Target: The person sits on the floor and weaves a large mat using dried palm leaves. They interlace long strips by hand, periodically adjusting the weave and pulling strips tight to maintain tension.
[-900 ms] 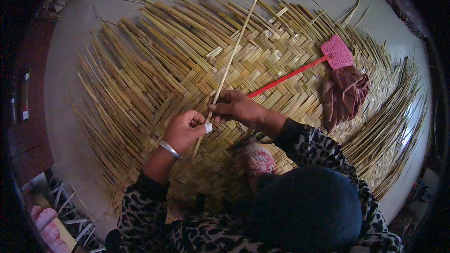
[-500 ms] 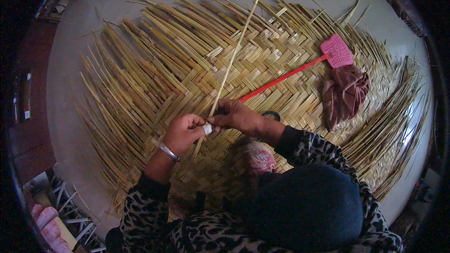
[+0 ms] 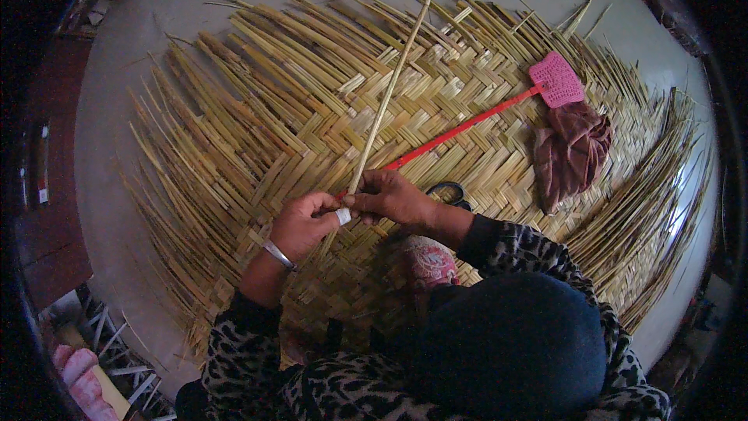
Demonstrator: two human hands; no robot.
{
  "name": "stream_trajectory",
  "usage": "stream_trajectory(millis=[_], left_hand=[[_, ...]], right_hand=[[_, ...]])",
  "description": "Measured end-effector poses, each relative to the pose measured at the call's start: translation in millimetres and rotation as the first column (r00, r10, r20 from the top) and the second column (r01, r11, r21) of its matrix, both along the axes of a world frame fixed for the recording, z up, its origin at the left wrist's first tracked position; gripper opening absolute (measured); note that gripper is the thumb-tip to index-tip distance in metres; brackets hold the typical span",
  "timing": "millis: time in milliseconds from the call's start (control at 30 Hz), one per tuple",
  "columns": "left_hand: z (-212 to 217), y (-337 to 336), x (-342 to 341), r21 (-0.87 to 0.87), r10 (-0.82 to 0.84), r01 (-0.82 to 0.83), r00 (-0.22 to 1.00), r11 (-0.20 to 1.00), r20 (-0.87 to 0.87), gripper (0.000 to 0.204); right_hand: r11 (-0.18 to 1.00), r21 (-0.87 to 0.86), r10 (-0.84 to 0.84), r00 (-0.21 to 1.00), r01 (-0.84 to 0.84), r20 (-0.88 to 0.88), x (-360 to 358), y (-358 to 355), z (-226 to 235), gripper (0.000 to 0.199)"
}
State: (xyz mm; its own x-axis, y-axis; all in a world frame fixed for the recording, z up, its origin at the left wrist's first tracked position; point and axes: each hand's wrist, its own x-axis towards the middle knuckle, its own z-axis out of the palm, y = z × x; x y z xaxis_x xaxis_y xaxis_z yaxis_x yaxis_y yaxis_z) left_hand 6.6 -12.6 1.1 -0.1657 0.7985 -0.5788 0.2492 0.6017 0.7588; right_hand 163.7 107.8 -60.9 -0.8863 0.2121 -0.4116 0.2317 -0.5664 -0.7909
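A long pale reed [image 3: 389,90] runs from between my hands up past the far edge of the mat. My left hand [image 3: 305,221], with white tape round a digit and a metal bangle at the wrist, pinches the reed near its lower part. Right beside it, my right hand [image 3: 389,200] has its thumb and fingers closed on the same reed. Both hands are just above a large woven reed mat [image 3: 460,148]. The reed's lower tip shows faintly below my left hand.
A pink fly swatter [image 3: 556,80] with a red handle lies across the mat, beside a crumpled brown cloth [image 3: 573,156]. Black-handled scissors [image 3: 446,187] rest near my right wrist. Loose reed ends [image 3: 187,132] fan out over the grey floor [image 3: 109,164].
The view has shifted slightly, and more of the black scissors handle shows beside my right wrist. My hands keep their hold on the reed in nearly the same place.
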Motion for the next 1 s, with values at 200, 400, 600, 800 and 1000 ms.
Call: stream_trajectory(millis=[200,400,600,800,1000], left_hand=[[16.7,4.8,26.9,-0.051,-0.150,0.142,0.874,0.988,-0.463,0.026],[18.2,4.5,25.9,0.002,-0.077,0.083,0.934,0.997,-0.350,0.025],[8.2,-0.2,18.3,0.086,0.142,-0.139,0.990,0.987,-0.023,0.022],[12.3,1.3,24.8,0.099,0.156,-0.136,0.957,0.986,-0.242,0.020],[8.4,-1.7,20.8,0.095,0.149,-0.134,0.973,0.987,-0.175,0.020]], right_hand=[[0.997,0.078,-0.025,0.998,0.020,0.062,1.9,-0.6,3.1,0.022],[0.994,0.056,-0.088,0.995,0.090,-0.037,-0.8,6.4,9.9,0.018],[0.989,-0.112,-0.111,0.989,0.100,-0.097,-2.6,12.6,9.1,0.017],[0.980,0.123,-0.142,0.984,0.155,-0.104,-6.2,6.0,5.0,0.016],[0.986,-0.083,-0.149,0.984,0.142,-0.096,-9.1,4.3,2.1,0.016]])
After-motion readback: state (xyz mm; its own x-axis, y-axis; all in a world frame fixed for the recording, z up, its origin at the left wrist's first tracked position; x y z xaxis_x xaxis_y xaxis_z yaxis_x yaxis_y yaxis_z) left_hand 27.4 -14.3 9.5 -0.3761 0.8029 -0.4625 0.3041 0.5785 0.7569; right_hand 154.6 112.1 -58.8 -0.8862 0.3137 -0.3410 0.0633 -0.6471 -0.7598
